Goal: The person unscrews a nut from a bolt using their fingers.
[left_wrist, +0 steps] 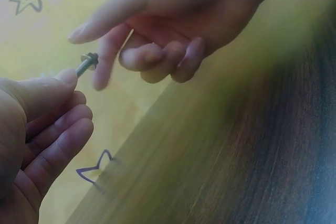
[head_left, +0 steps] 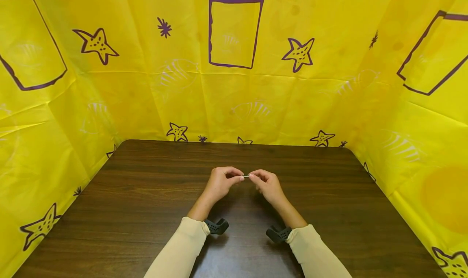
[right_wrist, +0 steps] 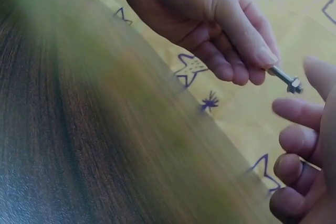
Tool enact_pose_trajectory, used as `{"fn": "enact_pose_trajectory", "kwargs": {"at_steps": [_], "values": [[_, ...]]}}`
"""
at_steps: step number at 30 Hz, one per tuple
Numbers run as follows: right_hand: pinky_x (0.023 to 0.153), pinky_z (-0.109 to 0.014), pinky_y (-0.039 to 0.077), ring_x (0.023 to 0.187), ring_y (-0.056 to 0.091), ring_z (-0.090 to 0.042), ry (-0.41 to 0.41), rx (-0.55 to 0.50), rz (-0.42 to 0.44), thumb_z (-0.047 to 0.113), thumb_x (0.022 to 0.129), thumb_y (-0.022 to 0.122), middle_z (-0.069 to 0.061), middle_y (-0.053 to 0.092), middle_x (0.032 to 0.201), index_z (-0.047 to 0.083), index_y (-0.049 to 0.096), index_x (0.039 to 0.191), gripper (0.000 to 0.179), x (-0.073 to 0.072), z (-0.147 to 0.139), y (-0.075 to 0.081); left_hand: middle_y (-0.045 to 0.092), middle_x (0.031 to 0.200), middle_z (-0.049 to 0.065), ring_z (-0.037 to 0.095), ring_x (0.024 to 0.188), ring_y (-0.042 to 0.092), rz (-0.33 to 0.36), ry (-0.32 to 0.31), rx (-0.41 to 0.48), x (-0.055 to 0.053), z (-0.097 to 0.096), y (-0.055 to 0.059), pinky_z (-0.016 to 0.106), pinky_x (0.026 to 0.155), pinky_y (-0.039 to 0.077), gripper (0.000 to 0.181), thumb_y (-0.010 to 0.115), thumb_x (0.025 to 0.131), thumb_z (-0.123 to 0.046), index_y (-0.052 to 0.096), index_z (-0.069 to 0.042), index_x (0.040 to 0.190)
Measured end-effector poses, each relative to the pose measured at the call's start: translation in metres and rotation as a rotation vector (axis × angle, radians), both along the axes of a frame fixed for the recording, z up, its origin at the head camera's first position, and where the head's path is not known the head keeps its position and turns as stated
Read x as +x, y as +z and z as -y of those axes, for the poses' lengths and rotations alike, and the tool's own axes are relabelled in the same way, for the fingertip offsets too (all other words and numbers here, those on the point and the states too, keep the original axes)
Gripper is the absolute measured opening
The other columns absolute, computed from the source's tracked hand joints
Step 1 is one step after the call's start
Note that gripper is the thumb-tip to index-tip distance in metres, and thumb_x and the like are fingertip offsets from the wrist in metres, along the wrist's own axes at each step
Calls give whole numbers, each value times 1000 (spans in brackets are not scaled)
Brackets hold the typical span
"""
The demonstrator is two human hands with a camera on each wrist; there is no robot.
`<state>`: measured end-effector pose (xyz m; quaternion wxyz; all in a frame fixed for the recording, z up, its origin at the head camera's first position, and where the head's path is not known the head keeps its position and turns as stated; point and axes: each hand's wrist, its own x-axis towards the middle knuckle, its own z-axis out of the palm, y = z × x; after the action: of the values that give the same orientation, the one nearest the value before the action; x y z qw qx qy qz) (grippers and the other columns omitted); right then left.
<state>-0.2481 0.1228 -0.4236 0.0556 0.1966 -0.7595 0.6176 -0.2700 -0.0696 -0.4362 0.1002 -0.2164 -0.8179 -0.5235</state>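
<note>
Between thumb and fingertips my left hand [head_left: 219, 183] pinches a small metal bolt [head_left: 246, 176] by one end, above the table. Its threaded shaft [left_wrist: 83, 67] points toward the other hand in the left wrist view. A nut [right_wrist: 294, 85] sits near the bolt's free end, with a short tip showing beyond it. My right hand [head_left: 269, 187] is beside that end. In the right wrist view its thumb and index finger stand apart on either side of the nut, with a gap to it, and the other fingers are loosely bent. The bolt's gripped end is hidden by the left fingers.
Below the hands is a dark wood-grain table [head_left: 146, 188] with rounded far corners. Yellow cloth [head_left: 234, 95] printed with starfish and fish hangs around its back and sides. Each wrist wears a dark strap mount [head_left: 218, 226] near a cream sleeve [head_left: 179, 249].
</note>
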Motion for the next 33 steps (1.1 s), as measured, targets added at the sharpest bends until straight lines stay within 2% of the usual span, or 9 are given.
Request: {"fn": "enact_pose_trajectory", "kwargs": {"at_steps": [4, 8, 12, 14, 21, 24, 33], "values": [[49, -23, 35, 49, 41, -9, -47, 59, 15, 11, 99, 57, -30, 46, 59, -3, 65, 77, 28, 1, 2, 1, 70, 77, -2, 16, 67, 66, -1, -13, 0, 0, -1, 0, 27, 60, 53, 5, 76, 84, -12, 76, -9, 88], [49, -23, 34, 49, 41, -8, -58, 84, 4, 9, 99, 56, -25, 47, 55, -5, 67, 75, 30, 1, 3, 1, 69, 77, -3, 14, 66, 65, 8, -12, -8, 1, -2, 0, 27, 60, 53, 5, 76, 85, -13, 76, -10, 88], [48, -23, 34, 49, 41, -9, -31, 62, 11, 8, 99, 55, -12, 45, 52, -12, 64, 78, 31, -3, 2, -4, 69, 77, -3, 10, 66, 63, 5, -11, -12, 1, -2, 0, 27, 60, 52, 5, 76, 85, -14, 76, -10, 88], [47, -23, 34, 49, 41, -10, -18, 50, 22, 7, 99, 56, -10, 46, 53, -14, 64, 80, 29, -3, 1, -4, 69, 77, -4, 9, 66, 63, 3, -10, -14, 1, -2, 1, 27, 60, 52, 4, 76, 85, -13, 76, -11, 88], [46, -21, 35, 48, 42, -10, 11, 1, 45, 4, 96, 59, -16, 47, 57, -15, 63, 89, 20, -1, 1, 1, 70, 77, -2, 10, 66, 65, -3, -11, -1, 0, -1, 1, 27, 61, 54, 7, 76, 85, -13, 76, -8, 89], [47, -22, 36, 50, 43, -12, 33, -38, 45, 2, 95, 61, -13, 47, 59, -18, 62, 96, 20, -1, 0, 0, 70, 78, -3, 10, 66, 65, 0, -11, 0, 0, 0, 1, 27, 62, 54, 7, 76, 85, -13, 76, -8, 90], [45, -28, 37, 49, 43, -11, 79, -126, -1, -9, 88, 63, -3, 48, 59, -17, 62, 101, 15, -4, -1, -5, 69, 77, -3, 17, 68, 67, 32, -9, 5, 1, -1, 2, 28, 61, 54, 4, 75, 86, -13, 76, -10, 89]]}}
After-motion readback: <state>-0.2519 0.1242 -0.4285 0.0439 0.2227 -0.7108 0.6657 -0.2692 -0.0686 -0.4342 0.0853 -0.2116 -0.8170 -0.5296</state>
